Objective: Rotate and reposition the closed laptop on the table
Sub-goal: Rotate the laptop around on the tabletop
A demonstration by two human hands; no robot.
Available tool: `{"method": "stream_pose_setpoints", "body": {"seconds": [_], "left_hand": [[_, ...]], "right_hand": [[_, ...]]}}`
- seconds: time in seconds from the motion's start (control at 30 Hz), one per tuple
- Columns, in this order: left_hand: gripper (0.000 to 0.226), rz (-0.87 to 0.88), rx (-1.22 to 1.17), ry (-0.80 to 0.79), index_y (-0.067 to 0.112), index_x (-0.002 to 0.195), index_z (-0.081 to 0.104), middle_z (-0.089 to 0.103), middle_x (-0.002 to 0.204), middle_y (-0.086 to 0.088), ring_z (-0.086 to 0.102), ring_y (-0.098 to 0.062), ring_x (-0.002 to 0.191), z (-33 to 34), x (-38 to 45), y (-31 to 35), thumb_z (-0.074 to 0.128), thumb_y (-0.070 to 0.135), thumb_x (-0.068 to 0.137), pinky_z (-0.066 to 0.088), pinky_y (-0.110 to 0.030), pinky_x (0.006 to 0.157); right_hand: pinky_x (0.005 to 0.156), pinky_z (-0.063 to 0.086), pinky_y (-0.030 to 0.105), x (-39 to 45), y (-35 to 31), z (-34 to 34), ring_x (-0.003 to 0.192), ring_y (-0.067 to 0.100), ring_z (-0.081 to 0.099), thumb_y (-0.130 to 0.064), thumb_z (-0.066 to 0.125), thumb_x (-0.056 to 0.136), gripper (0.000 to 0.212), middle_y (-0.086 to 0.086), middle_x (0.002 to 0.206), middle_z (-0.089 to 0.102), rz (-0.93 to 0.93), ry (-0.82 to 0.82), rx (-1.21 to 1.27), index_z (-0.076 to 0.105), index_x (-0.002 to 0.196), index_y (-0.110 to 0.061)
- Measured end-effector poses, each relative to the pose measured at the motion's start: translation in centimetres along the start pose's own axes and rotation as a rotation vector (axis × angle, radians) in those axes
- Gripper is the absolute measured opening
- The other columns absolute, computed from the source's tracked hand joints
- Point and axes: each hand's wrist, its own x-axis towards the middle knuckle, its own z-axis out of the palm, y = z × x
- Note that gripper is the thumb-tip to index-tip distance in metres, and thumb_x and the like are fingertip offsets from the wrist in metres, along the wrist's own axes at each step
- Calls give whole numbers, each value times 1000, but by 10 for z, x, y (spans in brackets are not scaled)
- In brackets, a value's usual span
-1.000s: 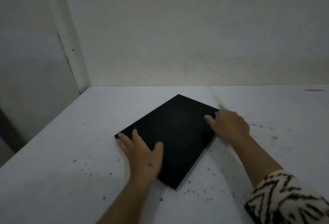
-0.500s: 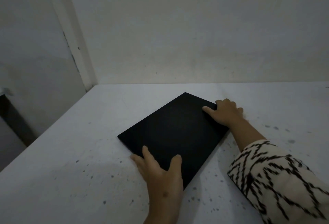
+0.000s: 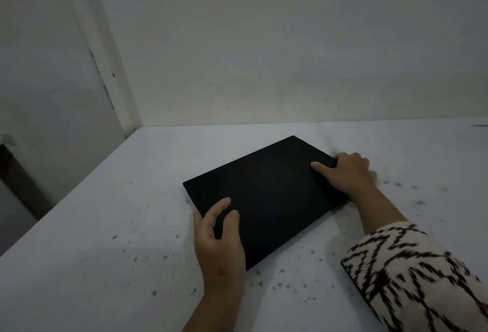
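A closed black laptop [image 3: 266, 194] lies flat and skewed on the white speckled table [image 3: 105, 226], one corner pointing toward the back wall. My left hand [image 3: 219, 242] rests on its near left edge, thumb and fingers spread over the lid and its side. My right hand [image 3: 348, 173] grips the far right corner, thumb on top of the lid and fingers curled around the edge. A black-and-white patterned sleeve [image 3: 412, 273] covers my right forearm.
The table meets a pale back wall [image 3: 290, 54] just behind the laptop. Its left edge [image 3: 66, 197] drops off to a dark gap beside a white door frame [image 3: 105, 67]. Dark specks dot the tabletop.
The laptop has turned a little clockwise and shifted right. My left hand slid along the near edge toward the left corner; my right hand stays on the far right corner.
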Motion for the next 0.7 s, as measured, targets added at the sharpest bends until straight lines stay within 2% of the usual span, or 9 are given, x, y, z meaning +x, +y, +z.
{"method": "stream_pose_setpoints", "body": {"seconds": [0.07, 0.13, 0.17, 0.23, 0.3, 0.4, 0.53, 0.7], "left_hand": [[22, 16, -26, -32, 33, 94, 65, 51, 138, -3, 38, -19, 135, -2, 2, -1, 52, 17, 87, 31, -43, 114], [21, 31, -50, -75, 32, 88, 66, 60, 121, 4, 50, -10, 117, -4, 4, 0, 51, 18, 88, 36, -36, 108], [20, 36, -61, -98, 30, 87, 68, 62, 111, 9, 52, -5, 107, -4, 4, 1, 51, 19, 88, 39, -35, 105], [20, 25, -78, -141, 24, 92, 71, 63, 100, 14, 55, -6, 100, -5, 9, 4, 52, 22, 87, 44, -39, 100], [22, -15, -85, -177, 19, 94, 72, 65, 99, 9, 57, -17, 103, -5, 14, 6, 54, 25, 85, 47, -42, 95], [20, -89, -157, -234, 17, 87, 75, 70, 106, -7, 61, -28, 104, -7, 27, 10, 59, 25, 77, 50, -47, 93], [25, -177, -208, -406, 16, 89, 71, 68, 107, -8, 61, -27, 101, -9, 49, 17, 52, 29, 79, 49, -36, 83], [35, -178, -184, -521, 18, 98, 70, 63, 123, -9, 56, -28, 113, -19, 68, 11, 42, 37, 86, 46, -40, 92]], "right_hand": [[100, 39, 51, -9, 9, -6, 124, 36, 41, -68, 50, 79, 73, 16, 129, 49, 40, 27, 13, 55, 122, -10], [100, 39, 51, -21, 19, -13, 123, 36, 41, -67, 51, 78, 73, 16, 129, 50, 81, 55, 28, 54, 123, -9], [99, 40, 50, -27, 25, -17, 123, 36, 41, -66, 52, 79, 72, 17, 128, 50, 101, 70, 34, 54, 122, -9], [95, 41, 47, -41, 36, -21, 122, 36, 42, -65, 54, 79, 70, 17, 127, 51, 138, 95, 53, 54, 119, -8], [92, 43, 46, -55, 46, -26, 120, 35, 43, -64, 54, 79, 68, 17, 125, 51, 172, 113, 74, 55, 116, -7], [92, 43, 46, -75, 53, -28, 121, 36, 42, -63, 54, 80, 69, 18, 128, 49, 220, 140, 82, 53, 118, -6], [91, 44, 45, -99, 55, -27, 122, 35, 41, -60, 53, 83, 66, 19, 130, 46, 267, 175, 94, 53, 118, -4], [91, 44, 46, -112, 52, -20, 121, 35, 40, -57, 54, 85, 62, 19, 130, 45, 296, 181, 109, 54, 114, -2]]}}
